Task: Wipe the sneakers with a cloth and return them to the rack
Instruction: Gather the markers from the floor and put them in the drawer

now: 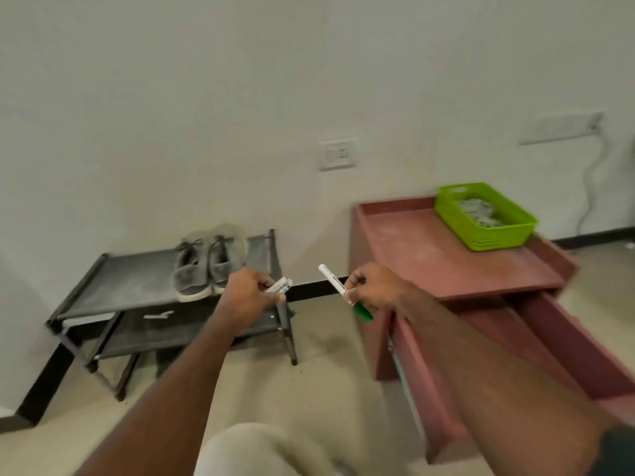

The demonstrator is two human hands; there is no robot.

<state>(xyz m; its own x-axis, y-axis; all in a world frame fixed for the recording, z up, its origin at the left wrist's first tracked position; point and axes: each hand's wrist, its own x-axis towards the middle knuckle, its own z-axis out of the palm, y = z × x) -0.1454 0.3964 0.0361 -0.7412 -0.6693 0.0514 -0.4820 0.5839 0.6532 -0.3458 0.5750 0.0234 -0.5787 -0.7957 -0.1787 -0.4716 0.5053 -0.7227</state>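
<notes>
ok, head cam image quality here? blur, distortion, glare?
Head view: soft motion blur throughout, worst on the sneakers and rack; print on the marker in the right hand unreadable. Wide-angle bending tilts the red cabinet and wall lines. Flat, even light, no glare, only faint shadows.

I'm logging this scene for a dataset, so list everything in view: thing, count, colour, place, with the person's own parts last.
sneakers: 2, grey with pale soles, side by side on the rack's top shelf
rack: 1, black, two shelves, on the floor against the wall
cabinet: 1, reddish brown, right of the rack, its drawer pulled open
basket: 1, lime green, on the cabinet's far right corner, contents unclear
marker: 1, white with a green end, in the right hand
markers: apparently 2, white, in the left hand
sockets: 2 plates, white, on the wall
cable: 1, white, hanging from the right plate
left hand: grips the markers
right hand: pinches the marker
</notes>
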